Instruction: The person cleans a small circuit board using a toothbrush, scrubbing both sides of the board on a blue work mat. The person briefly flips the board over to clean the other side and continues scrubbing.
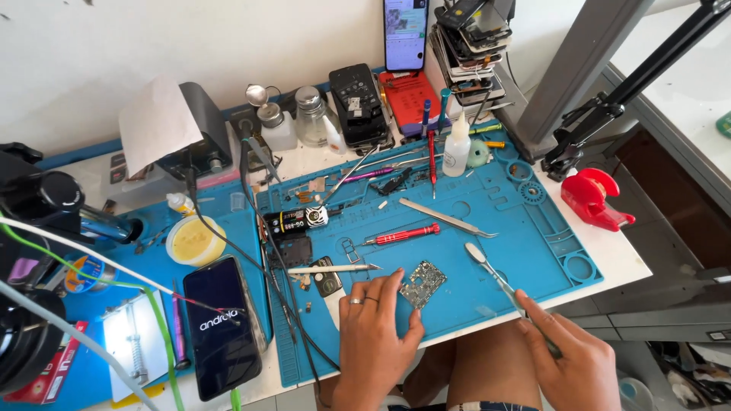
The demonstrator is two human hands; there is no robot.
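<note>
A small bare circuit board (422, 284) lies on the blue repair mat (518, 221). My left hand (373, 335) rests flat on the mat just left of the board, fingers touching its lower edge, a ring on one finger. My right hand (567, 358) grips a thin metal spatula tool (495, 278) whose flat tip points up and left, a short way right of the board. A red-handled screwdriver (402, 235) and metal tweezers (445, 218) lie on the mat above the board.
A dark phone (222, 326) with a lit screen lies at the left, beside a yellow paste tin (195, 240). Bottles, a stack of phones (468, 49) and an upright lit phone (405, 32) line the back. A red tape dispenser (590, 198) sits right. Cables cross the left side.
</note>
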